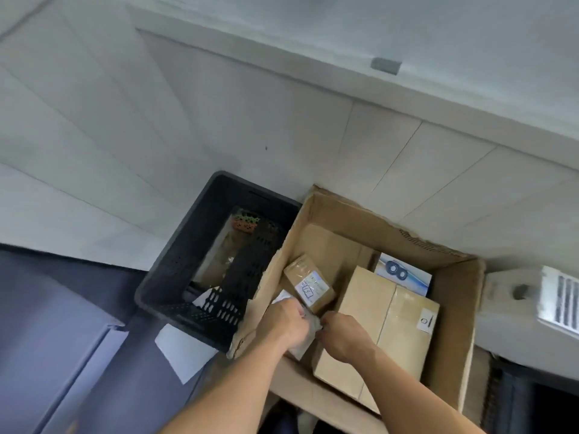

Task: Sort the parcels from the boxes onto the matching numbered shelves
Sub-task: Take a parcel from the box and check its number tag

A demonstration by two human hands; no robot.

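While two hands tug one soft packet, a tear or slip is the risk

Because the left hand [283, 321], fingers curled, and the right hand [343, 335], pinching, both grip a pale soft packet [314, 324] wedged in the near-left corner of the cardboard box [451, 339], a hard pull could rip it or tip the small labelled parcel [308, 281] touching it. Leftmost, the black crate [175, 277] holds an orange-and-green item [246, 222] and perforated black panels [247, 270]. Beside it, the cardboard box also holds a large brown carton [376, 333] and a blue-and-white carton [404, 272].
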